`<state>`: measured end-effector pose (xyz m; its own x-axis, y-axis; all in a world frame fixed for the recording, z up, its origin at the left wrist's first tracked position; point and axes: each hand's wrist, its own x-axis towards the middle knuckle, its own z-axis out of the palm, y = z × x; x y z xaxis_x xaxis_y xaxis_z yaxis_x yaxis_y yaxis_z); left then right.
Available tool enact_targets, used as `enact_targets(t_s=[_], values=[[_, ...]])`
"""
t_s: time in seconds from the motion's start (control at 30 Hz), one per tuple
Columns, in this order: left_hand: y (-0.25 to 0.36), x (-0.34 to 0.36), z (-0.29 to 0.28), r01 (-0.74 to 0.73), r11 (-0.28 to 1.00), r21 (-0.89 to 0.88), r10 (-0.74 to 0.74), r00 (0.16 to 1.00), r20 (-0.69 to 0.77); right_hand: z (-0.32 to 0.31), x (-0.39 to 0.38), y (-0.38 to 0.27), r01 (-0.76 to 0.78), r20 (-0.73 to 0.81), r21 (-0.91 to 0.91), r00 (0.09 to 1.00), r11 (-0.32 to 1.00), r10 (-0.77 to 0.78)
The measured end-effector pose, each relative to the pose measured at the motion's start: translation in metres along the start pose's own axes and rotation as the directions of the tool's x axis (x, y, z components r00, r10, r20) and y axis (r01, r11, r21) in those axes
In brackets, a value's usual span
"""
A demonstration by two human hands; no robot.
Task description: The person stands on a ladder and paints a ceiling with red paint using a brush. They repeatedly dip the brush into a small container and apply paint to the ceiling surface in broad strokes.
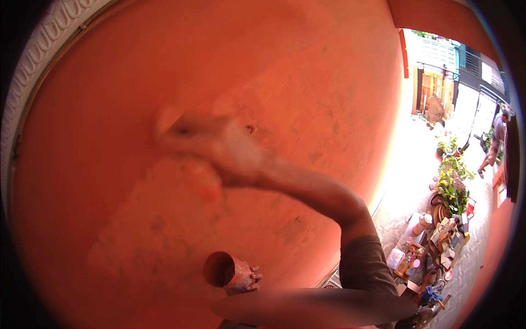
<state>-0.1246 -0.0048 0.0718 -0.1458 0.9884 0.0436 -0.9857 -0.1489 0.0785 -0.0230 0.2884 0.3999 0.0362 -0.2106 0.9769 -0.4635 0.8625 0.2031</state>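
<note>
My right hand is raised against the orange-red wall, smeared by motion, its fingers closed round something too blurred to name, perhaps a brush. A darker, smoother coat covers the wall above and left of it; paler, mottled patches show below and to the right. Low in the view my left hand grips an open cylindrical container, coated orange-red, with a dark inside.
A white moulded border curves along the upper left. At the right, below, lie potted plants and piled household items on paved ground. A person is at the far right near a gate.
</note>
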Motion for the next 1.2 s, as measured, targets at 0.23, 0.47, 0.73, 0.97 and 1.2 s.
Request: enact_targets(t_s=[0.23,0.47,0.73,0.97,1.2], values=[[-0.005,0.001,0.022,-0.011,0.998,0.059,0.012,1.000,-0.014,-0.054,0.005,0.066,-0.309,-0.144,0.240,0.926,0.920,0.349],[-0.011,-0.025,0.019,-0.145,0.988,0.051,0.148,0.986,-0.070,-0.175,0.023,0.100,-0.750,-0.635,0.231,0.367,0.620,0.680],[-0.008,-0.016,-0.003,-0.167,0.986,0.005,0.167,0.985,-0.030,-0.002,0.025,0.014,-0.086,-0.009,-0.352,0.996,0.932,0.089],[0.002,-0.002,0.015,-0.044,0.999,0.024,0.045,0.998,-0.044,0.053,0.055,-0.020,-0.027,0.130,0.171,0.992,0.985,0.005],[-0.016,-0.024,-0.004,-0.241,0.968,0.064,0.244,0.969,-0.047,-0.148,-0.014,0.151,-0.563,-0.460,-0.023,0.739,0.826,0.491]])
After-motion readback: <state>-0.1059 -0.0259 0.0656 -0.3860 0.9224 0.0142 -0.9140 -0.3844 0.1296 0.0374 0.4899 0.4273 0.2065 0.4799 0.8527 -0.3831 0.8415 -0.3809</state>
